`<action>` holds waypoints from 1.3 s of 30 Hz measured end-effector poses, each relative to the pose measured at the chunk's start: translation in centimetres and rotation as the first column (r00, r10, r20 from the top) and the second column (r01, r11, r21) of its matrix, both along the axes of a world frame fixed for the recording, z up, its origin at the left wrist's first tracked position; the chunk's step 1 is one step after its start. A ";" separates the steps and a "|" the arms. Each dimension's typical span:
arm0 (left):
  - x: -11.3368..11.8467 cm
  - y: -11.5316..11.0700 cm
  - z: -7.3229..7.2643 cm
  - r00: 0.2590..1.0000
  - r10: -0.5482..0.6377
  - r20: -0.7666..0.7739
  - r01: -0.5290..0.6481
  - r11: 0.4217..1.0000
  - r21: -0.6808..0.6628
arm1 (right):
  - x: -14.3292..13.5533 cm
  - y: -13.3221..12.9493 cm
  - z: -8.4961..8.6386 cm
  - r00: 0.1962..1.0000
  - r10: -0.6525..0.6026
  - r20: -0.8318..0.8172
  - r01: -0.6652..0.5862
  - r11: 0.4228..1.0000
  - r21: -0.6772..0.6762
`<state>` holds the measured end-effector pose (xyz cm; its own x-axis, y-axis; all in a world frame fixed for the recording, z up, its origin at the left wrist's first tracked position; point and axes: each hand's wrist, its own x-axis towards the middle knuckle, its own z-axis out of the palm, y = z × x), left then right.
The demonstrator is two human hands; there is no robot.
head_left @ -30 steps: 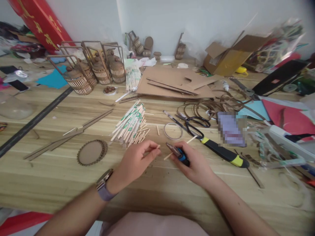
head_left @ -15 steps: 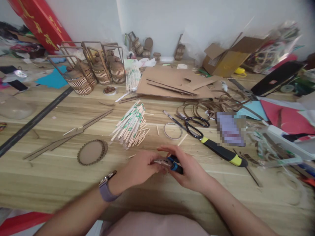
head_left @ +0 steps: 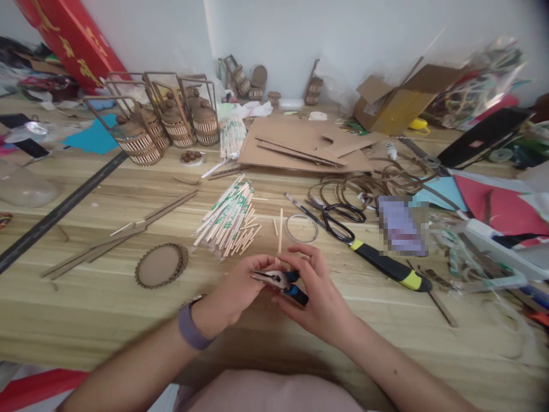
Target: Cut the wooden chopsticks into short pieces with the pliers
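Note:
Blue-and-black-handled pliers (head_left: 278, 280) rest in my right hand (head_left: 328, 300), its fingers curled around the handles. The metal jaws point left, across the fingers of my left hand (head_left: 240, 292). A thin wooden chopstick (head_left: 280, 232) sticks up and away from between the two hands; its lower end is hidden by fingers. My left fingers are pinched together at that end and appear to hold it. Beyond the hands lies a pile of paper-wrapped chopsticks (head_left: 227, 214), with short cut pieces (head_left: 246, 239) at its right side. A round cardboard disc with a ridged rim (head_left: 158, 266) lies left of my left hand.
Scissors (head_left: 338, 223), a tape ring (head_left: 302, 229) and a black-and-yellow-handled tool (head_left: 386, 264) lie to the right. Lidded slatted baskets with tall handles (head_left: 175, 123) stand at back left. A cardboard sheet (head_left: 291, 134) and brown strip coils (head_left: 377, 177) are farther back.
Both hands and the pliers have shifted slightly left. The chopstick, tilted right before, now points nearly straight away from me, and the plier jaws show more clearly.

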<state>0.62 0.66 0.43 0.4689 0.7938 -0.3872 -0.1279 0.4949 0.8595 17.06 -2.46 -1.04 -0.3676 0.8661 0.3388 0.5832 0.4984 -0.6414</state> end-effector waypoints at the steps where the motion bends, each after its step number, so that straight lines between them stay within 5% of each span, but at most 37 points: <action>1: 0.1 -0.1 0.0 1.000 0.003 0.000 -0.003 1.000 -0.004 | -0.1 0.0 -0.1 1.000 -0.009 -0.005 0.010 1.000 0.005; 9: 0.3 -0.3 0.1 0.999 0.039 -0.021 -0.037 0.995 0.087 | -0.1 0.0 -0.3 0.998 -0.045 -0.039 0.043 0.998 -0.049; 14: -0.3 0.0 -0.1 0.996 -0.059 -0.060 0.068 0.984 0.163 | 0.5 -1.1 2.2 0.993 -0.086 -0.077 0.062 0.960 -0.272; 16: -0.6 0.1 0.1 0.987 -0.121 -0.105 0.138 0.974 0.180 | 1.3 -1.7 3.8 0.993 -0.102 -0.067 0.052 0.852 -0.520; 19: -0.9 0.0 0.4 0.975 -0.153 -0.159 0.178 0.971 0.162 | 3.1 -2.4 5.5 0.975 -0.206 -0.078 0.051 0.556 -0.830; 22: -1.0 -0.2 0.6 0.973 -0.168 -0.155 0.193 0.969 0.156 | 4.8 -2.7 6.1 0.964 -0.257 -0.075 0.016 0.335 -0.942; 25: -1.0 -0.4 0.5 0.966 -0.218 -0.137 0.238 0.960 0.151 | 5.5 -2.6 6.0 0.966 -0.248 -0.073 -0.016 0.225 -0.974; 30: -0.9 -0.5 0.3 0.955 -0.285 -0.081 0.292 0.951 0.103 | 4.9 -2.2 5.6 0.969 -0.229 -0.095 -0.054 0.182 -0.982; 39: -0.9 -0.3 0.6 0.955 -0.280 -0.098 0.289 0.952 0.101 | 4.4 -1.6 6.1 0.968 -0.225 -0.108 -0.060 0.210 -0.976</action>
<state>-0.30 0.32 1.00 0.6525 0.6728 -0.3486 0.0764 0.3993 0.9136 21.44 -4.02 5.02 -0.3263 0.5866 -0.7412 0.3795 -0.6369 -0.6711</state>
